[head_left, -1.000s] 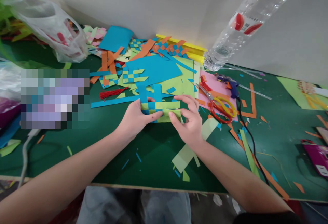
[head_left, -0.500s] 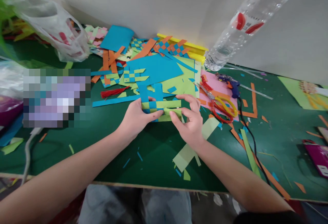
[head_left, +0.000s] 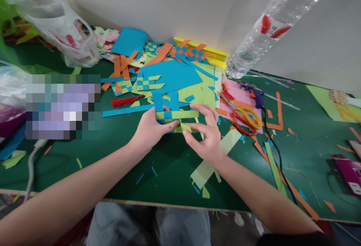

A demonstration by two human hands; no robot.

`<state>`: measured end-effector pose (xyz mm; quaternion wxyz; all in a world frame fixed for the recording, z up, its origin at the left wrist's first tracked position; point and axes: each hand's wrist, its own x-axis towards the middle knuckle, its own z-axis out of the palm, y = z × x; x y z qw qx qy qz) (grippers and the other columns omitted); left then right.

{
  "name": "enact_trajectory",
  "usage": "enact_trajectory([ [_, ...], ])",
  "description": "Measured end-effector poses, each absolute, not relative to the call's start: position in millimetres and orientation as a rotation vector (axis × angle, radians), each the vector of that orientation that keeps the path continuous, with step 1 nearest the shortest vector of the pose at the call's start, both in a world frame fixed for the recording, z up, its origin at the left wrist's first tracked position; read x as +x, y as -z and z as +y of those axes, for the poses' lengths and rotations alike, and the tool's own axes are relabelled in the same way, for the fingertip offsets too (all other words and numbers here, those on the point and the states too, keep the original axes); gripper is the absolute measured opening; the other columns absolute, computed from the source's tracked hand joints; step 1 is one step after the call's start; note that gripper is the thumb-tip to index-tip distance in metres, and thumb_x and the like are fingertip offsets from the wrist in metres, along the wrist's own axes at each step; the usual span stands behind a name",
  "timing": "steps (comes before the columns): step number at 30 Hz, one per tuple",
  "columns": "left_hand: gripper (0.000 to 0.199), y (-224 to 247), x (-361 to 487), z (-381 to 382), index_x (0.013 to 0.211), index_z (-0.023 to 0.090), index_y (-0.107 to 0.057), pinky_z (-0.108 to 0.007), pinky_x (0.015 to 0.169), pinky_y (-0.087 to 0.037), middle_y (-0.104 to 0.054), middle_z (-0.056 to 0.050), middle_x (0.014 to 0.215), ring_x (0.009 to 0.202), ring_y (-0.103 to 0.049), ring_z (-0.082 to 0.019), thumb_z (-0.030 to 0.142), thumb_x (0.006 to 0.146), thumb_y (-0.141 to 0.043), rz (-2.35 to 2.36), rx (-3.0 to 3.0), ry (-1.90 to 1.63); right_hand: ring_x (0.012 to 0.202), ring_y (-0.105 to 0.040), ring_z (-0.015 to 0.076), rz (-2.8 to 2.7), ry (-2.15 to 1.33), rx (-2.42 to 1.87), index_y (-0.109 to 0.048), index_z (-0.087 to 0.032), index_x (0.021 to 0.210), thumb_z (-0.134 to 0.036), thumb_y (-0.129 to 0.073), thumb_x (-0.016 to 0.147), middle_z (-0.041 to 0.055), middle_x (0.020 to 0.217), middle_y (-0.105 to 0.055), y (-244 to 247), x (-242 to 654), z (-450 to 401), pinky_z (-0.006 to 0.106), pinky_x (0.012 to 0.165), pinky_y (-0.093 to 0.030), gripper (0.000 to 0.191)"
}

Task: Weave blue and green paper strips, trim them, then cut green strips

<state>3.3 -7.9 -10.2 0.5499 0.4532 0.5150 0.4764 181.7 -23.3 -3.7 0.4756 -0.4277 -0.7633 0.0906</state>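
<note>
You are holding the weave (head_left: 167, 115) in both hands, to the left of the scissors (head_left: 233, 107). Your left hand (head_left: 148, 129) is gripping the weave's left side, the thumb pressing along its front and some fingers passing behind it. Your right hand (head_left: 208, 139), being the one nearer the scissors, is pinching a green strip (head_left: 185, 127) of the weave between thumb and finger; the strip is bending up, and the hand's upper fingers are staying loosely curled beside the piece. Two blue strips are sticking up from the weave's top.

Under the scissors a pink sheet (head_left: 239, 95) is lying, and just right of them a glue gun (head_left: 256, 97) is resting. A bottle (head_left: 272, 28) is rising behind the scissors. A blue sheet (head_left: 169, 75) is lying to their left and farther back, while a red tassel (head_left: 126, 100) is lying well to their left. A pale strip (head_left: 204, 172) is lying in front of the scissors, toward you, partly under your right forearm.
</note>
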Motion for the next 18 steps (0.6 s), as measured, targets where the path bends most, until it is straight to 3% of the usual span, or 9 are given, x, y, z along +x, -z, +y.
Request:
enact_trajectory([
  [10,0.046,7.3,2.6,-7.2,0.090,0.018,-0.058,-0.032,0.072,-0.054,-0.070,-0.003,0.085,0.078,-0.067,-0.021,0.031,0.058,-0.088,1.245,1.065,-1.110,0.136,-0.041,0.0321,-1.936,-0.204,-1.072,-0.078,-0.025,0.088,-0.032,-0.065,0.083,0.0075,0.142,-0.051,3.4,180.2,-24.7,0.055,0.112,-0.034,0.016],
  [18,0.049,6.6,5.0,-6.4,0.102,0.017,-0.062,-0.037,0.076,-0.056,-0.073,-0.007,0.089,0.080,-0.070,-0.025,0.032,0.062,-0.086,1.243,1.042,-1.125,0.135,-0.038,0.0326,-2.019,0.070,-1.099,-0.077,-0.029,0.092,-0.039,-0.064,0.084,0.0061,0.142,-0.051,8.3,178.9,-27.0,0.056,0.113,-0.029,0.018],
])
